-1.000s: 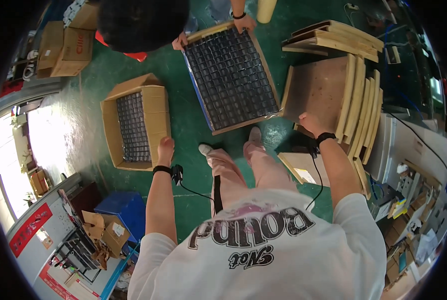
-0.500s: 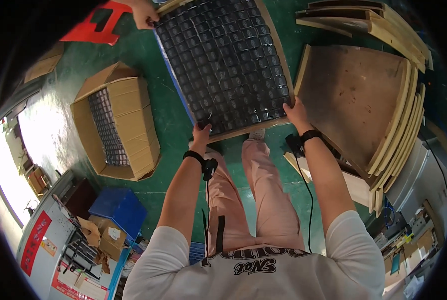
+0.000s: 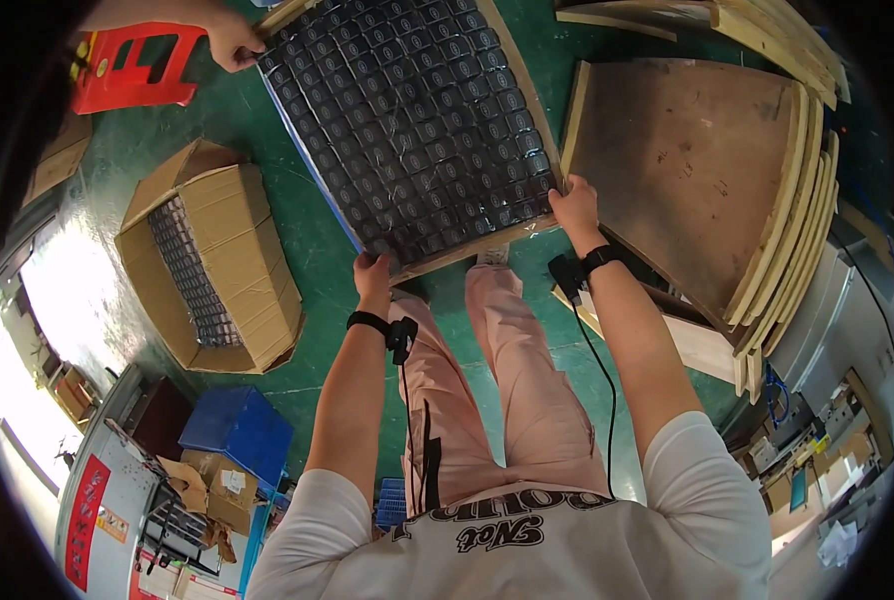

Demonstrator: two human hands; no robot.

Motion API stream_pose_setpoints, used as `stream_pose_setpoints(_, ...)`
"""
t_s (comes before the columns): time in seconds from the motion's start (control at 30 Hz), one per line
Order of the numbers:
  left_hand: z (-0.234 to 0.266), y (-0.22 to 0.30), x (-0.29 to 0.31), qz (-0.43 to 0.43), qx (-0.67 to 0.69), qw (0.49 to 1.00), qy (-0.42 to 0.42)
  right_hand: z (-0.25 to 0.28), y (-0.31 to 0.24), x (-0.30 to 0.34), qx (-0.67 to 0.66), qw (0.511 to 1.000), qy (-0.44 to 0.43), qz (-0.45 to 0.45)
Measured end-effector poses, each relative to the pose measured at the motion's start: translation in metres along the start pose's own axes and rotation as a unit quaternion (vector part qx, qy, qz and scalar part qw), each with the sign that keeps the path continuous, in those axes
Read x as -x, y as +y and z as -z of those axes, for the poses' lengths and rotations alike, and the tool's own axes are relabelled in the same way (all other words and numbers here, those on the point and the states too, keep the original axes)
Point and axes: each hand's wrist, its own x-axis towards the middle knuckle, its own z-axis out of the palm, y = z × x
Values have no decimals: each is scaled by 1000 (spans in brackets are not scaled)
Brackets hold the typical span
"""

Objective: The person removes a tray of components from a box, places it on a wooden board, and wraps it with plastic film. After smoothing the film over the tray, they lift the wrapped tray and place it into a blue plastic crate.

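A wide black sheet [image 3: 417, 130] of small rectangular packs in rows, shiny as if under clear film, lies over a tray with a pale wooden rim [image 3: 527, 65]. My left hand [image 3: 372, 280] is closed on the sheet's near left corner. At the near right corner my right hand [image 3: 575, 205] pinches the sheet's edge beside the wooden rim. Another person's hand [image 3: 233, 42] grips the far left corner. A blue edge [image 3: 312, 170] shows along the left side. The far end of the sheet runs out of view.
Left on the green floor stands an open cardboard box [image 3: 242, 260] with similar sheets [image 3: 192, 270] inside. Beyond it is a red plastic stool [image 3: 132, 65]. Wood-rimmed trays [image 3: 687, 180] are stacked close on the right. A blue bin [image 3: 237, 430] stands at lower left.
In the picture, the sheet, the hands and the surroundings have shifted left. More of the red stool and of the other person's arm shows. Both my hands keep their hold.
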Motion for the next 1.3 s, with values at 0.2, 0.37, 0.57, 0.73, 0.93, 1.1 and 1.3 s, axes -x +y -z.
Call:
stream_pose_setpoints(0.2, 4, -5, 9, -24, 64, 996, -48, 2, 7, -5, -43, 990, -117, -73)
stream_pose_setpoints(0.37, 4, 9, 30, -44, 37, 998, -1, -5, 25, -3, -49, 998, -50, -3)
stream_pose_setpoints(0.57, 10, 13, 35, -29, 105, 994, -21, -6, 37, -5, -228, 967, -110, -39)
stream_pose_setpoints(0.73, 29, 19, 46, -15, 208, 977, -42, 19, 3, 12, -405, 885, -178, -144)
stream_pose_setpoints(0.93, 36, 55, 66, -19, 210, 974, -82, 46, -16, 16, -434, 873, -179, -130)
stream_pose_setpoints(1.1, 57, 75, 79, -42, 200, 975, -84, 77, -52, 25, -421, 881, -182, -114)
stream_pose_setpoints(1.3, 105, 97, 103, -44, 202, 974, -97, 104, -87, 53, -395, 901, -161, -75)
